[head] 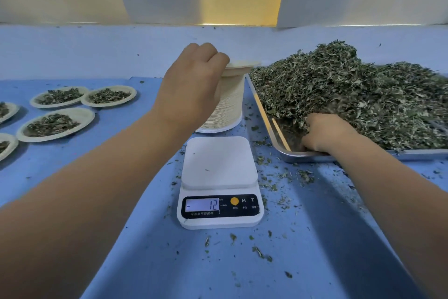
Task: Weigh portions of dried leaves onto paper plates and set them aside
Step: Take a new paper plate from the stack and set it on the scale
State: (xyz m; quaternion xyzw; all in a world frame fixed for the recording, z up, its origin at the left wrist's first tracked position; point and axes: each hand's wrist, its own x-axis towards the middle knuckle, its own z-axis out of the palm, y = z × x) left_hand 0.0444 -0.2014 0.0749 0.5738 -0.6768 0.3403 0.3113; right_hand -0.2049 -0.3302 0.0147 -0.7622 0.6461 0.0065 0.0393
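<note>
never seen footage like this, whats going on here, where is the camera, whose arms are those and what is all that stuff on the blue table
There is no machine here. A person works with bare hands, and the single picture comes from a camera worn on the head, looking forward and down. The left hand pinches the top plate on a stack of paper plates. The right hand curls its fingers into a heap of dried leaves on a metal tray. Between the arms sits a white scale, its platform bare and its display showing minus 12. To the left, filled plates of leaves lie on the blue table. Loose crumbs lie scattered around the scale.
</note>
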